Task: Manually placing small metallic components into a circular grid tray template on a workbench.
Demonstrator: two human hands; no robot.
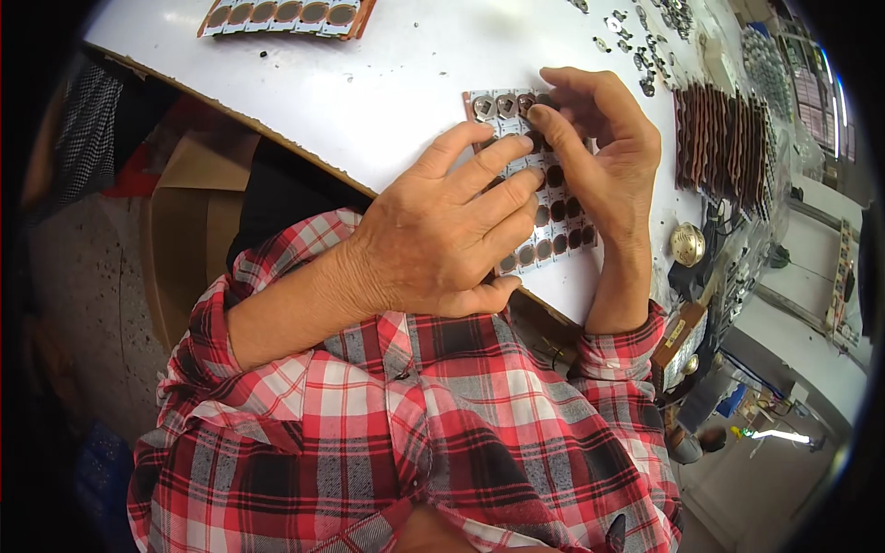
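Observation:
A panel of small white circuit boards (558,247) with rows of dark round pads lies on the white table near its front edge. Silver round metal pieces (506,105) sit on pads in its far row. My left hand (452,217) rests across the panel's left part, fingers stretched and spread, covering many pads. At the far right corner of the panel is my right hand (608,138), its thumb tip down by a metal piece and its index finger curled above. Its other fingers are mostly hidden, and whatever they hold is too small to make out.
Loose small metal parts (645,55) lie scattered at the far right. A row of brown-edged panels (724,147) stands on edge to the right, with a round metallic object (687,244) nearer me. Another pad panel (281,17) lies far left. The table edge (230,115) runs diagonally.

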